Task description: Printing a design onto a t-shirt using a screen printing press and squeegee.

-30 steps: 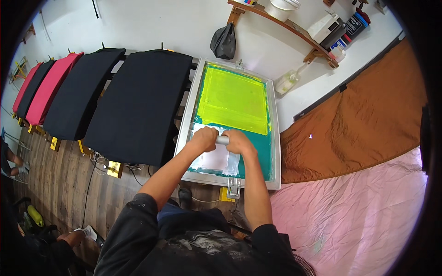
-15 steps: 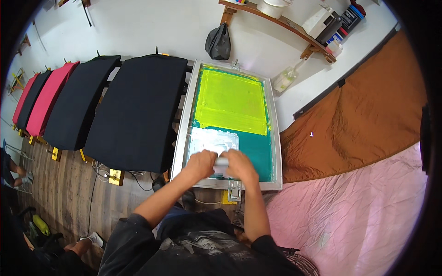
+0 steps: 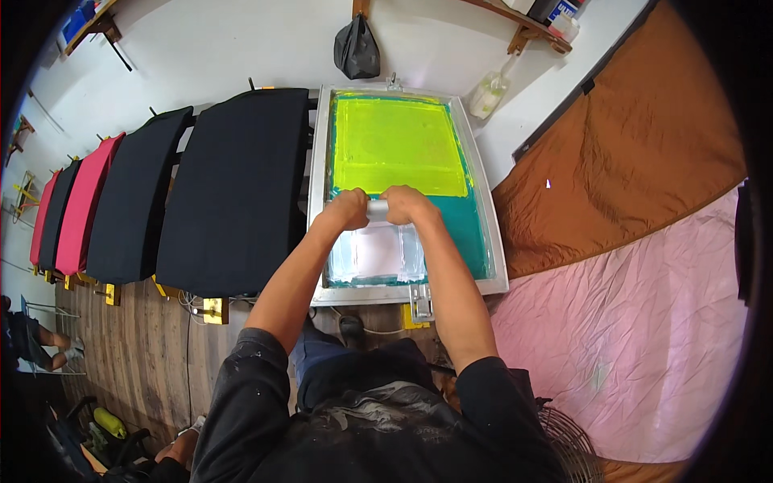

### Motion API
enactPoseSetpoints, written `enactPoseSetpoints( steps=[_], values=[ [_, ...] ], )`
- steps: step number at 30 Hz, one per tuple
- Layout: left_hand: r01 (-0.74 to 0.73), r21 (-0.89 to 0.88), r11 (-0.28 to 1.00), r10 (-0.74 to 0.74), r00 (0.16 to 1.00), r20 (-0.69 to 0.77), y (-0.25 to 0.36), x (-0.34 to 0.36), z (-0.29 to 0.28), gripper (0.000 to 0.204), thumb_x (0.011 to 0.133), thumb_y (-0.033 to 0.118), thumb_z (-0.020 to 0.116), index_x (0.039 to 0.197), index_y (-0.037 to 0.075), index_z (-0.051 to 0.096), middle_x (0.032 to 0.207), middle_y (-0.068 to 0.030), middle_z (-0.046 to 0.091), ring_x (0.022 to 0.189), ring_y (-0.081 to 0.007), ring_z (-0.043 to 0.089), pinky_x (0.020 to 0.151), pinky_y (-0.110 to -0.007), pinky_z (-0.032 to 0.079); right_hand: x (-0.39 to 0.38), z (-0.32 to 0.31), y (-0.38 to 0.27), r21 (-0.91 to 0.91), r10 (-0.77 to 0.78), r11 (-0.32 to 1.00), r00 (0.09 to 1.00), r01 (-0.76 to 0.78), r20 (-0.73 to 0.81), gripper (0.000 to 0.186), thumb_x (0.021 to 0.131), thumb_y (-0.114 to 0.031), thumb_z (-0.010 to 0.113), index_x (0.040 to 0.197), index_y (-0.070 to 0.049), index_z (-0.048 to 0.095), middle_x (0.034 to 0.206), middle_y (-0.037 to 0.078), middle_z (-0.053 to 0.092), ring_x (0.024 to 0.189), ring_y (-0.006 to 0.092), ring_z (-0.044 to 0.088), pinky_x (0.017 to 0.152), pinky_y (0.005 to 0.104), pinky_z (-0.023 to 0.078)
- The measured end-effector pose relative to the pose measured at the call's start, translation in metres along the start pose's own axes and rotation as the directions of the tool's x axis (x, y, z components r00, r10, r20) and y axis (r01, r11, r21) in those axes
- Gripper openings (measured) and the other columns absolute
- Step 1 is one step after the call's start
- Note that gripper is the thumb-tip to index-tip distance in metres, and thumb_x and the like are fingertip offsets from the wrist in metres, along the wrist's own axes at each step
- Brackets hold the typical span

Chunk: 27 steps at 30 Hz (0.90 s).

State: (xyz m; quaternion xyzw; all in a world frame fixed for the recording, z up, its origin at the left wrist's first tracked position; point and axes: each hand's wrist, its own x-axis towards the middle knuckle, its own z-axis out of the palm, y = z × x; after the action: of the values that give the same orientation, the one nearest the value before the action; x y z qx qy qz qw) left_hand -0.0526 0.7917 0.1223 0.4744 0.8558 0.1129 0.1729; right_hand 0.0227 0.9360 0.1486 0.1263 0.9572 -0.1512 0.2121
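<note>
Both my hands are closed on the pale handle of a squeegee [image 3: 378, 208], my left hand [image 3: 348, 211] at its left end and my right hand [image 3: 409, 205] at its right. The squeegee's blade is hidden under my hands. It is on a screen-printing screen with a metal frame [image 3: 320, 181] and teal mesh [image 3: 457, 237]. Bright yellow-green ink [image 3: 394, 145] covers the far part of the mesh. On the near left, between my forearms, lies a white ink patch [image 3: 346, 262] around a pale rectangle [image 3: 378, 251].
A metal clamp [image 3: 420, 303] is at the screen's near edge. To the left runs a row of boards covered in black cloth [image 3: 233, 189] and red cloth [image 3: 88, 201]. A black bag [image 3: 357, 48] hangs beyond. Brown cloth [image 3: 620, 145] and pink cloth [image 3: 620, 322] lie right; another person's leg [image 3: 60, 342] shows far left.
My hands and the squeegee have moved away from me along the screen, from its near edge toward the yellow-green area. The pale rectangle now shows behind them. The head view has shifted.
</note>
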Motion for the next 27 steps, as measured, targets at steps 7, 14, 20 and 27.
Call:
enactPoseSetpoints(
  steps=[7, 14, 20, 27],
  values=[
    [0.026, -0.031, 0.999, -0.031, 0.984, -0.177, 0.011, -0.021, 0.011, 0.021, 0.072, 0.004, 0.063, 0.092, 0.005, 0.07, 0.09, -0.0218, 0.068, 0.083, -0.0383, 0.068, 0.077, -0.044, 0.056, -0.022, 0.009, -0.01, 0.057, 0.08, 0.995, 0.994, -0.076, -0.074, 0.039, 0.07, -0.005, 0.064, 0.107, -0.017, 0.072, 0.105, 0.015, 0.07, 0.099, 0.0329, 0.067, 0.086, 0.0418, 0.053],
    [0.044, -0.04, 0.998, -0.053, 0.958, -0.283, 0.025, -0.045, 0.024, 0.021, 0.072, -0.002, 0.064, 0.09, 0.005, 0.072, 0.085, -0.0211, 0.069, 0.08, -0.036, 0.069, 0.076, -0.042, 0.057, -0.048, 0.021, -0.02, 0.058, 0.102, 0.994, 0.988, -0.096, -0.114, 0.046, 0.068, 0.003, 0.058, 0.108, -0.016, 0.069, 0.103, 0.012, 0.07, 0.098, 0.0316, 0.065, 0.082, 0.0413, 0.053],
    [0.079, -0.105, 0.991, -0.101, 0.969, -0.227, 0.04, -0.067, 0.027, 0.02, 0.072, -0.001, 0.064, 0.089, 0.004, 0.072, 0.083, -0.0211, 0.07, 0.079, -0.0369, 0.07, 0.075, -0.041, 0.057, -0.07, 0.027, -0.021, 0.061, 0.08, 0.995, 0.994, -0.075, -0.08, 0.046, 0.068, 0.004, 0.057, 0.107, -0.015, 0.07, 0.102, 0.013, 0.07, 0.097, 0.0326, 0.065, 0.082, 0.0411, 0.053],
    [0.003, -0.037, 0.999, -0.009, 0.987, -0.159, 0.043, -0.082, 0.021, 0.018, 0.072, 0.0, 0.063, 0.088, 0.001, 0.071, 0.084, -0.0232, 0.069, 0.081, -0.0364, 0.07, 0.077, -0.041, 0.057, -0.084, 0.035, -0.024, 0.049, 0.079, 0.996, 0.997, -0.078, -0.007, 0.035, 0.07, -0.003, 0.061, 0.102, -0.012, 0.073, 0.103, 0.015, 0.07, 0.096, 0.0322, 0.067, 0.081, 0.0416, 0.055]
  ],
)
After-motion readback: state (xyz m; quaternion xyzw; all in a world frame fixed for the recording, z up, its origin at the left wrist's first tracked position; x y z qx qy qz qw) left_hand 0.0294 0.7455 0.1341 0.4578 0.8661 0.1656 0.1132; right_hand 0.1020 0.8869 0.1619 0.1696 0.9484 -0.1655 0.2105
